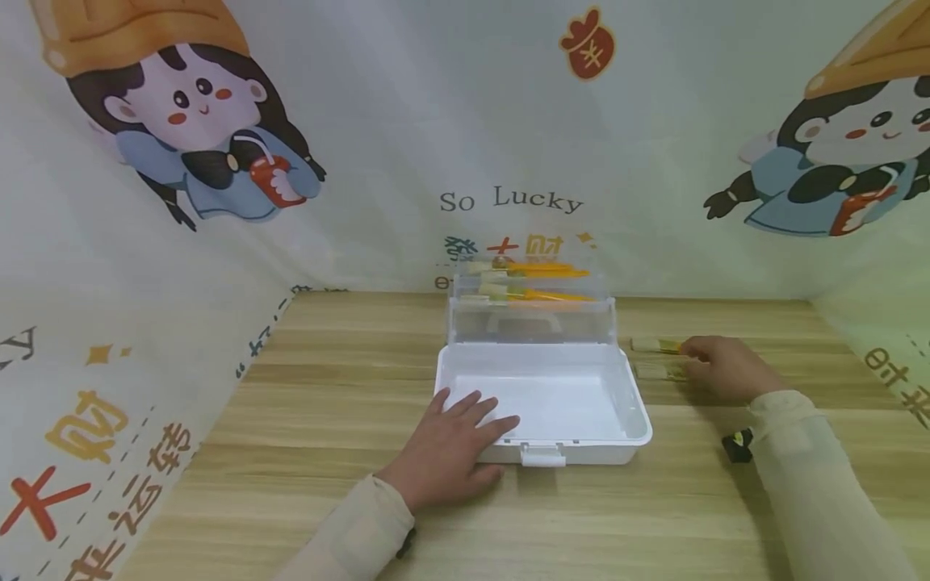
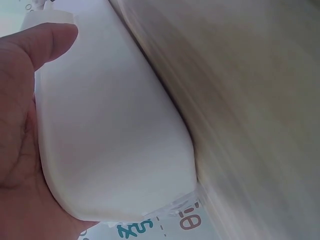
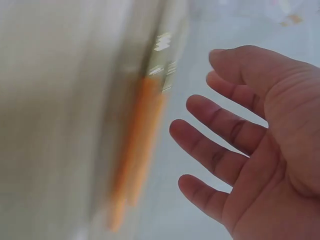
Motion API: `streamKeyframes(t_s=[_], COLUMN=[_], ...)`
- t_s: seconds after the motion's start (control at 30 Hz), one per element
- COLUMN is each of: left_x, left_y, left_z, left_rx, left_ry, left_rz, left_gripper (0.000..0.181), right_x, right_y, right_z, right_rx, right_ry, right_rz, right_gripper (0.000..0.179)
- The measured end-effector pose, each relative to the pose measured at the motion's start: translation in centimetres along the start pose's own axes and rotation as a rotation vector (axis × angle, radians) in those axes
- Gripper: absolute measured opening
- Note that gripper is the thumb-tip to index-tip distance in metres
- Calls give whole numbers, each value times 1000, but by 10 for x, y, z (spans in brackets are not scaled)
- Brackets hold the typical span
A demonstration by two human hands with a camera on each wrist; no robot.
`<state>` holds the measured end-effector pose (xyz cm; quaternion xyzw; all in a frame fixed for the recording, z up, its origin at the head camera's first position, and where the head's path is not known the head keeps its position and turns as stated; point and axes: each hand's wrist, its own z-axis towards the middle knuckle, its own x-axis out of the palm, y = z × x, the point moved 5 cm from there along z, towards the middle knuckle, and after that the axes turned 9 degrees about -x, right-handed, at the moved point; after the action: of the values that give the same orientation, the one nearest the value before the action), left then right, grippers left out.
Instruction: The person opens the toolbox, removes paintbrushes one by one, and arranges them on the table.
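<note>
A white plastic box (image 1: 541, 395) with a front latch (image 1: 543, 457) stands open on the table. My left hand (image 1: 454, 452) rests on its front left corner, fingers spread over the rim and thumb against the outer front. In the left wrist view, the thumb lies near the latch, against the box wall (image 2: 115, 125). To the right of the box lie two paintbrushes (image 1: 654, 345) with pale bristles and orange handles, blurred in the right wrist view. My right hand (image 1: 730, 369) hovers over their handles; in the right wrist view its fingers (image 3: 215, 117) are loosely spread, apart from the brushes.
Clear raised trays (image 1: 534, 305) at the back of the box hold several orange-handled paintbrushes (image 1: 545, 295). Wood-grain table (image 1: 327, 387) surrounds the box. A printed cloth (image 1: 407, 121) hangs behind and at both sides.
</note>
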<state>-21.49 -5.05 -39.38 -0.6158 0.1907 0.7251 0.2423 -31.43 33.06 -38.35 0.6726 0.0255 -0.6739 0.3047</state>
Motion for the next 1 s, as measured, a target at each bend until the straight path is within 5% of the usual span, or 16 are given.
streamKeyframes(t_s=[0.27,0.47,0.6,1.0], left_x=[1,0,0,0], left_y=[2,1,0,1], left_z=[1,1,1,1], left_rx=[9,14,19,5], left_ry=[-3,2,-4,-2], left_rz=[-4,-9,-2,-11], left_gripper=[55,55,56,56], right_x=[-35,-49,-48,-11], right_y=[65,114,135,153], right_z=[24,57,86,161], right_rx=[-59,-128,-188,-163], right_ry=[-159,-174,-148,-16], right_rz=[-37,-43,-38,41], right_gripper=[29,29,28,20])
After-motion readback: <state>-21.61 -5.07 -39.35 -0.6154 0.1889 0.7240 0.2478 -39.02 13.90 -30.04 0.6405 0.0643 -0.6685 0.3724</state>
